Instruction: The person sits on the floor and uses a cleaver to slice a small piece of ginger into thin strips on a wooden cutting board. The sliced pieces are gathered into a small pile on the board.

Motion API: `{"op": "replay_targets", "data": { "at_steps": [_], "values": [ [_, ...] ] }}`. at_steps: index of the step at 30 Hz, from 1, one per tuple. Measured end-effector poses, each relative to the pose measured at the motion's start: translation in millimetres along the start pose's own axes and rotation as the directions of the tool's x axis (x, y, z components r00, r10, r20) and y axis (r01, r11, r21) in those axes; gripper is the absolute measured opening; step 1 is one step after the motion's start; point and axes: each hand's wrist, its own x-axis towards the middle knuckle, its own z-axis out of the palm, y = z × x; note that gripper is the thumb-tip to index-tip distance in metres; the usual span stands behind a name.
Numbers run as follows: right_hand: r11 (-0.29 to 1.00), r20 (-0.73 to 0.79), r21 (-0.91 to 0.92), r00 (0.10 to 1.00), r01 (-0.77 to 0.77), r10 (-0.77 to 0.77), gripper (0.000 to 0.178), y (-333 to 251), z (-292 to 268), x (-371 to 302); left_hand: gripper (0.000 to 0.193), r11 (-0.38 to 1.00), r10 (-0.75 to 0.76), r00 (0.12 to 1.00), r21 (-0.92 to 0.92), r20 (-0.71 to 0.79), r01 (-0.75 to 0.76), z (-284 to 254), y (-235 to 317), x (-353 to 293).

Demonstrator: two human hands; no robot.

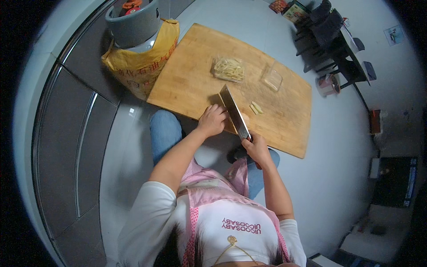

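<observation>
My right hand [256, 149] is closed round the handle of a cleaver [235, 111] at the near edge of a wooden board [187, 66]. Its broad blade points away from me and slants to the left. Just left of the blade, my left hand [212, 120] presses down on the board with curled fingers; whatever lies under them is hidden. A few pale yellow cut pieces [255, 107] lie right of the blade. Farther back sits a clear plastic box of pale strips [229, 70]. To its right is a clear shallow plastic tray or lid [272, 79].
A yellow sack [142, 66] with a grey pot [133, 26] on top stands against the board's left side. Dark cabinets [66, 147] line the left. Far right are a table with dark chairs [322, 31] and a bin [328, 84]. My knees flank the board's near edge.
</observation>
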Motion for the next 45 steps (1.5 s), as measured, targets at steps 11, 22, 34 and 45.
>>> {"op": "replay_targets", "data": {
  "at_steps": [11,22,34,45],
  "values": [
    [0.997,0.019,-0.071,0.999,0.029,-0.028,0.026,-11,-2,2,0.014,0.999,0.006,1.000,0.038,0.015,-0.007,0,-1,-2],
    [0.995,-0.003,0.100,1.000,0.018,-0.018,0.030,9,10,12,0.016,0.999,0.039,0.999,0.016,-0.021,-0.039,0,-4,0],
    [0.999,0.014,0.047,1.000,0.001,-0.002,0.026,2,4,0,0.024,1.000,-0.014,0.999,0.023,0.033,0.013,0,-3,-2],
    [1.000,0.059,0.016,0.998,-0.007,0.006,0.024,-8,-2,1,0.024,1.000,0.020,1.000,0.004,-0.010,-0.020,2,-5,-3]
  ]
}}
